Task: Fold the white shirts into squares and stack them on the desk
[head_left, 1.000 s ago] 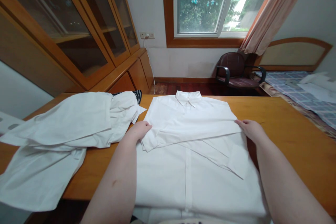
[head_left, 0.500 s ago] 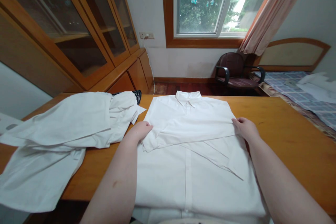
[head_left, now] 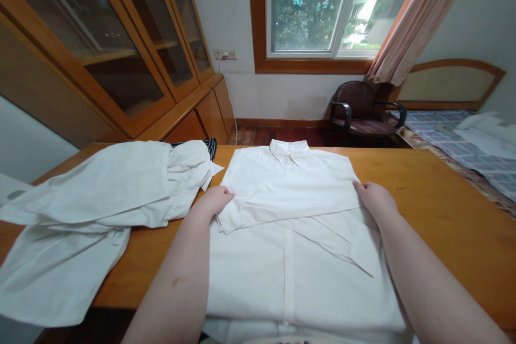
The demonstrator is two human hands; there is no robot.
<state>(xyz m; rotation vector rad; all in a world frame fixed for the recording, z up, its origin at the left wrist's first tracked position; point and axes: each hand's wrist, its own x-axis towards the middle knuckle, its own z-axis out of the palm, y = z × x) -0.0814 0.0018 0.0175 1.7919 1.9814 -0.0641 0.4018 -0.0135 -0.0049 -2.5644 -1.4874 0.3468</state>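
The white collared shirt (head_left: 314,274) lies spread on the surface (head_left: 447,220), collar (head_left: 289,150) at twelve o'clock, left hand's (head_left: 217,202) grip pinching its nine-o'clock edge, right hand's (head_left: 377,200) its three-o'clock edge, so an uneven tug could crumple the sleeves (head_left: 290,207).

And here's the left hand (head_left: 216,200) pinching one side of a white, collared cloth shirt (head_left: 290,177), right hand (head_left: 377,199) gripping the other! Sleeves lie across its front, on a brown wooden table (head_left: 439,220).
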